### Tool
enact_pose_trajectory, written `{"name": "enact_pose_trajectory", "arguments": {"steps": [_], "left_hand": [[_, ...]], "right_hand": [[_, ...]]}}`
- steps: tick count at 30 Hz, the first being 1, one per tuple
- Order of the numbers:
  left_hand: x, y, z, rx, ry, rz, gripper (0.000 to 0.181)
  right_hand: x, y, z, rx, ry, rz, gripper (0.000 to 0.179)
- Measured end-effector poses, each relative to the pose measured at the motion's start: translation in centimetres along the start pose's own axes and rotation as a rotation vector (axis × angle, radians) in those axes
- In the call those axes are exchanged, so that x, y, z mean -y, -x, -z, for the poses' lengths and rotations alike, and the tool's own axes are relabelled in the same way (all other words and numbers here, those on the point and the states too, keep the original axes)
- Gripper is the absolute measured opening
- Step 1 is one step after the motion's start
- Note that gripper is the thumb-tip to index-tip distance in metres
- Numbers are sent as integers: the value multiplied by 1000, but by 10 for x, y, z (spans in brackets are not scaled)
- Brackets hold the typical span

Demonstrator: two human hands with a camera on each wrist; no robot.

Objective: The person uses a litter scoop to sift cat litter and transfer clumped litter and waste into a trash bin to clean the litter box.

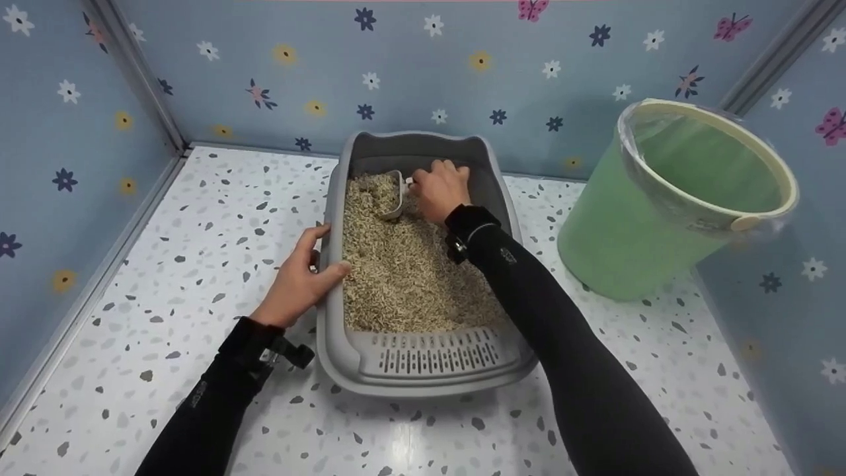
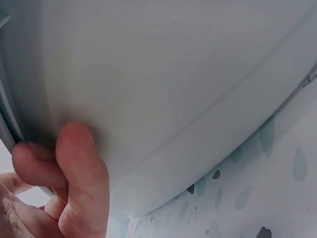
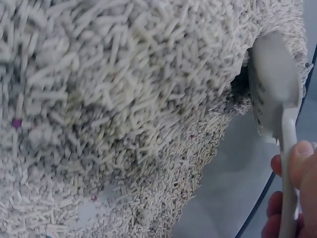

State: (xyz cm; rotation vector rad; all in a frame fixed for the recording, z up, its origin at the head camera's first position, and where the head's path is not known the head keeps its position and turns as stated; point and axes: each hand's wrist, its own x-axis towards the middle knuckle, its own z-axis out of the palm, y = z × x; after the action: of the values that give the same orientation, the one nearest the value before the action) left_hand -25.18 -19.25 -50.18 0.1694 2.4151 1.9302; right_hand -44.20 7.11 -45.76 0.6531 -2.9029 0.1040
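A grey litter box (image 1: pixel 423 381) holds tan pellet litter (image 1: pixel 410 284), heaped higher on its left. My left hand (image 1: pixel 294 284) grips the box's left rim, thumb over the top. In the left wrist view, fingers of the left hand (image 2: pixel 81 183) bend against the outer wall (image 2: pixel 163 84) below the rim. Toward the back of the box, my right hand (image 1: pixel 441 190) holds the handle of a pale slotted litter scoop (image 1: pixel 400 193). Litter lies in the scoop's head. The right wrist view shows this scoop (image 3: pixel 277 79) at the litter's edge, near bare box floor (image 3: pixel 223 168).
A green trash bin (image 1: pixel 628 244) with a clear plastic liner stands to the right of the box. Flower-patterned blue panels (image 1: pixel 423 73) enclose the back and sides. The floor (image 1: pixel 198 264) is white with grey specks.
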Motion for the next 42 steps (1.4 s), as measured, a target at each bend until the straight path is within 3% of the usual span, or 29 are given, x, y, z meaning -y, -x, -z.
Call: {"name": "enact_pose_trajectory", "arguments": {"steps": [7, 18, 35, 42], "left_hand": [[0, 0, 1, 9, 5, 8, 83], [0, -1, 1, 6, 12, 15, 83], [-1, -1, 0, 8, 8, 25, 85], [3, -1, 1, 10, -16, -5, 84]], "right_hand": [[2, 7, 4, 15, -47, -35, 38], [6, 15, 7, 92, -265, -153, 39], [13, 21, 4, 1, -281, -197, 39], [17, 29, 4, 27, -322, -201, 42]]}}
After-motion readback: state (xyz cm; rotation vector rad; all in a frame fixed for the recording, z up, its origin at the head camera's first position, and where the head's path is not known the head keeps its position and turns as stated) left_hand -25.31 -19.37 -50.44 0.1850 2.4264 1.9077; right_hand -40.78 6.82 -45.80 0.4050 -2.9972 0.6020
